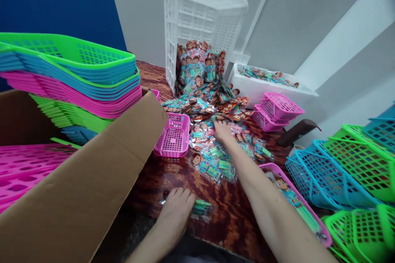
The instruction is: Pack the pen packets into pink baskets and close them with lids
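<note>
My left hand (177,209) is closed over clear packets with green contents (202,206) at the table's near edge. Farther forward, my right hand (221,129) reaches into the heap of packets (216,160), its fingers partly spread on the nearest ones. Whether it grips a packet is too small to tell. The heap spills out of a white crate (173,41) tipped on its side. Left of the heap sits a pink basket (173,141) with nothing in it. Another pink basket (324,230), beside my right forearm, holds several packets.
A cardboard box (123,160) with stacked green, blue and pink baskets (105,59) fills the left. Behind the heap stands a white foam box (247,88) of packets. Small pink baskets (282,109), a dark cylindrical object (298,131) and blue and green baskets (330,172) are at right.
</note>
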Available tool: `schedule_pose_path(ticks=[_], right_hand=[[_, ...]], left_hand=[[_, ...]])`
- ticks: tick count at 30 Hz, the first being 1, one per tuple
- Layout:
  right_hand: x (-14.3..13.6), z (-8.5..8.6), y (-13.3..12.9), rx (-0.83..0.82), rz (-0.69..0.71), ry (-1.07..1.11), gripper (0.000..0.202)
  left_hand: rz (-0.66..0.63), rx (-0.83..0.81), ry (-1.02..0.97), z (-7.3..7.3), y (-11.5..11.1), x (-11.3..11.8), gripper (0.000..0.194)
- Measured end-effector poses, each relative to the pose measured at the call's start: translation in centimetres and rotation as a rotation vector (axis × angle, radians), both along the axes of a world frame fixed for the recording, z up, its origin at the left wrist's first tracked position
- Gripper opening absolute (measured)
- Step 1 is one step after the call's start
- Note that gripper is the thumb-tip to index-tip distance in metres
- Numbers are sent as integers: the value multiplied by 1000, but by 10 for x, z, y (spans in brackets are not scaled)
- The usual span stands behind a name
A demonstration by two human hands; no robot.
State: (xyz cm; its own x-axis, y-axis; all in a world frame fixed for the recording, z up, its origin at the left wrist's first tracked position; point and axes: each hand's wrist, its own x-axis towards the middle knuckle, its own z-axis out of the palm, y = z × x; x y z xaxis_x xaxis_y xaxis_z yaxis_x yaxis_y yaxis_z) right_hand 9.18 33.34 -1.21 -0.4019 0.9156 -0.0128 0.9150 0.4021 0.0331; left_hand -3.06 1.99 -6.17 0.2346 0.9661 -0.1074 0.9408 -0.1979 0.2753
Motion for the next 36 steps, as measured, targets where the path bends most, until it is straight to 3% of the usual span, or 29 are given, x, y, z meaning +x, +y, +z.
schedule_pose_path(ticks=[3, 5, 14, 24, 29, 36], right_hand=[[8, 6, 7, -35, -28, -54, 64], [6, 8, 4, -47, -26, -84, 64], [-13, 13, -9, -114, 107, -151, 34], [-16, 12, 17, -95, 120, -65, 71], [-28, 4, -10, -96, 159, -99, 58], [-24, 2, -40, -171, 262, -247, 55]], left_hand=[[6, -14, 5, -5, 1, 0, 16], [10, -17, 10, -8, 2, 1, 16], [36, 44, -53, -11, -3, 1, 16], [84, 104, -112, -35, -6, 2, 21], [107, 96, -123, -39, -3, 3, 23], [126, 76, -129, -22, -6, 6, 21]])
